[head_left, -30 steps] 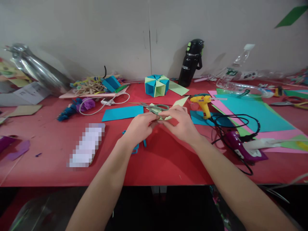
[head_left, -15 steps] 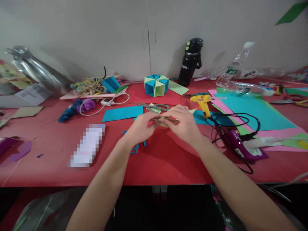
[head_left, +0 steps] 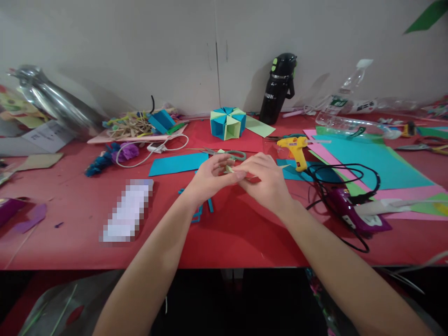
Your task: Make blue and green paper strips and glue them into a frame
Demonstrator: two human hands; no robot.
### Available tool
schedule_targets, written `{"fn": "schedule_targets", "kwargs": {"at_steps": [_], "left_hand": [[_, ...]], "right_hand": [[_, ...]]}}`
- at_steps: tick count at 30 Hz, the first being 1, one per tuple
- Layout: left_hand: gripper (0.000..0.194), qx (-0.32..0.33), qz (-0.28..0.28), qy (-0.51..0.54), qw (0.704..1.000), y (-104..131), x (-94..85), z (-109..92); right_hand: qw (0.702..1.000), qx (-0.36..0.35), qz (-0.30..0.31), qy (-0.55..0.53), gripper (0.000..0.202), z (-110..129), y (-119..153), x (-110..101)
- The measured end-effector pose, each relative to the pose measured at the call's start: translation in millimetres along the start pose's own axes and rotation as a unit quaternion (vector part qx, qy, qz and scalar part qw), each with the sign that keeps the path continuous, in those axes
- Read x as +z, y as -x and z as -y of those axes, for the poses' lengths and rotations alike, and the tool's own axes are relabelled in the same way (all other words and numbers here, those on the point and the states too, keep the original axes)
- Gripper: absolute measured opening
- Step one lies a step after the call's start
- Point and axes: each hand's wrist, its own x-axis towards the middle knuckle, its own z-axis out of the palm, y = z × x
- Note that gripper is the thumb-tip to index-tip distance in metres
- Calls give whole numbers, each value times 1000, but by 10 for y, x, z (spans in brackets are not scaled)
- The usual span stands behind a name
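Over the middle of the red table, my left hand [head_left: 214, 176] and my right hand [head_left: 263, 178] meet around a small piece of pale green paper [head_left: 229, 169]. My right hand pinches it, its fingertips bent inward. My left thumb reaches across against the paper, while the other left fingers curl loosely behind it. Much of the paper is hidden by the fingers. Just beyond my hands lie scissors [head_left: 235, 155] with grey-green handles. Blue paper strips [head_left: 198, 213] rest below my left wrist. A folded blue and pale green paper ring [head_left: 227, 123] stands farther back.
To the left are a blue paper sheet [head_left: 178, 164], a pixelated phone-shaped item [head_left: 128, 210] and a white cable [head_left: 135, 165]. A yellow glue gun [head_left: 296, 150] with black cord lies right. Behind stand a black bottle [head_left: 276, 91] and a steel jug [head_left: 56, 100].
My left fingers have loosened and lifted apart, and my left thumb has stretched rightward over the paper. My right hand stays nearly in place, still pinching.
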Motion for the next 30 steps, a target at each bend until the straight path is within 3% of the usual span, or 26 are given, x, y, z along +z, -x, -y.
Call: {"fn": "schedule_targets", "kwargs": {"at_steps": [6, 14, 22, 25, 30], "left_hand": [[61, -47, 40, 31, 998, 10, -67, -22], [65, -87, 73, -9, 994, 7, -128, -21], [62, -108, 153, -67, 980, 50, -236, -105], [62, -95, 126, -58, 986, 30, -220, -70], [58, -47, 12, -46, 998, -38, -90, 41]], "right_hand": [[997, -11, 81, 4, 12, -86, 16, 2], [985, -18, 171, 20, 22, -93, 3, -69], [974, -57, 220, 19, 25, -69, 3, -105], [978, -48, 199, 35, 23, -66, 16, -82], [992, 4, 94, 83, 27, -81, 23, -15]]}}
